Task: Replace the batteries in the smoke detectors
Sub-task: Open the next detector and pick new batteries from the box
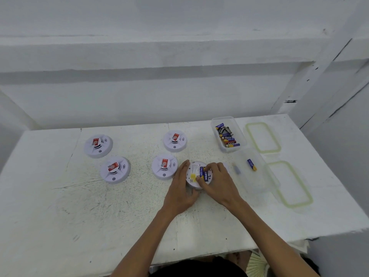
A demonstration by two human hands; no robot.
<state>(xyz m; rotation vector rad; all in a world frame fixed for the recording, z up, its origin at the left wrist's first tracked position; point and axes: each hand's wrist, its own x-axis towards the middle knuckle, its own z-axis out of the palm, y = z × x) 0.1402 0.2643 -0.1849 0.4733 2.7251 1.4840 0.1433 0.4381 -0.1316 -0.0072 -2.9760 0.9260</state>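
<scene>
Under the fingers (208, 168), the white smoke detector (192, 183) is showing a yellow sticker (192, 175) and blue batteries (205, 175). Left of the fingers, four white detectors (159, 173) are wearing red labels (165, 162). To the right, a clear box (216, 120) is holding black, blue and red cells (227, 136), and the lids (259, 124) are showing pale green rims. The white tabletop (60, 206) is showing dark speckles.

One round white plastic smoke detector (192, 177) lies face-down on the tabletop (60, 206), its battery bay open and blue cylindrical batteries (205, 174) seated inside. Four matching red-labelled units lie face-up to its left: near-centre detector (164, 166), near-left detector (115, 169), far-centre detector (175, 140), far-left detector (98, 145). Loose mixed batteries (227, 136) fill the far clear box (214, 124). A single blue-and-yellow battery (252, 164) lies in the nearer clear box (265, 182).
</scene>
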